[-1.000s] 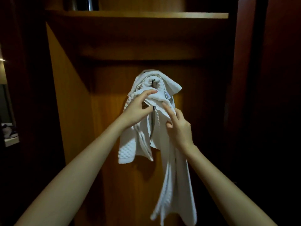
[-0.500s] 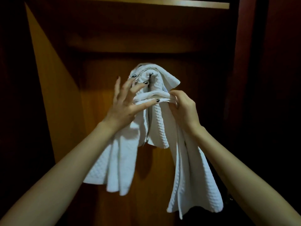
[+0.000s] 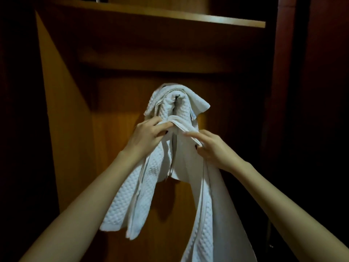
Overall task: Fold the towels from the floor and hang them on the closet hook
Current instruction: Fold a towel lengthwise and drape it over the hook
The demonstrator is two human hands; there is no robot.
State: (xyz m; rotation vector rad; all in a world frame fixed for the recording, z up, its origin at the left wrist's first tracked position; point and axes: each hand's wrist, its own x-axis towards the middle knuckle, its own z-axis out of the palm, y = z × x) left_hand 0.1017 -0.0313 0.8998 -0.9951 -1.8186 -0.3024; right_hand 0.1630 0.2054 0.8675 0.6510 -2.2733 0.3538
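**Seating the second towel on the closet hook**

I see one white waffle-weave towel already draped over the metal hook on the closet's back panel, bunched at the top with a corner sticking out to the right. A second waffle towel is held up just below it, its two halves hanging down on either side of my arms.

My left hand is closed around the folded band of this towel, fingers curled over its top edge. My right hand pinches the same band further right, thumb underneath and forefinger stretched along the hem.

As I judge it, the step is getting this band up and over the hook tip. I would keep the band taut between both hands, lift it above the first towel's bunched top, and lower it so the hook catches the middle. The two hanging halves look uneven, the right one longer, so I would centre the fold first. The risk I see is dragging the hung towel off while sliding over it.
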